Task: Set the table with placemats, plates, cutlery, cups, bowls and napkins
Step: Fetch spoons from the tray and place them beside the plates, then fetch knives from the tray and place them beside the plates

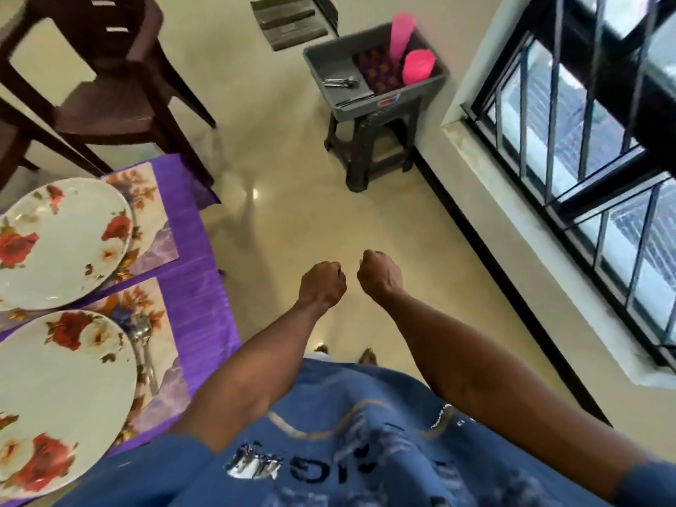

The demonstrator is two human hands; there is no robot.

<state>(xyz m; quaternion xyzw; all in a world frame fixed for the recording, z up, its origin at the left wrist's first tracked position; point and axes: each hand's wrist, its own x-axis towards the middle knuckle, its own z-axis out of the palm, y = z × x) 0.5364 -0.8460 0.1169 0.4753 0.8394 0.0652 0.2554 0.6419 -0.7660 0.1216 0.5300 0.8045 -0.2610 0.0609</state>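
Two white plates with red roses, one farther (62, 243) and one nearer (58, 393), lie on floral placemats (153, 228) over a purple tablecloth (197, 272) at the left. Cutlery (144, 345) lies on the nearer placemat, right of the nearer plate. My left hand (322, 285) and my right hand (380, 274) hover over the floor, both curled into fists with nothing in them. Ahead, a grey tub (325, 60) on a dark stool holds cutlery (342, 82), a stack of pink cups (400, 34), a pink bowl (419, 65) and dark patterned napkins (376, 69).
A brown plastic chair (109, 67) stands by the table's far corner. The dark stool (369, 148) sits against the wall under a barred window (585, 122). A dark doormat (289, 20) lies on the cream floor beyond.
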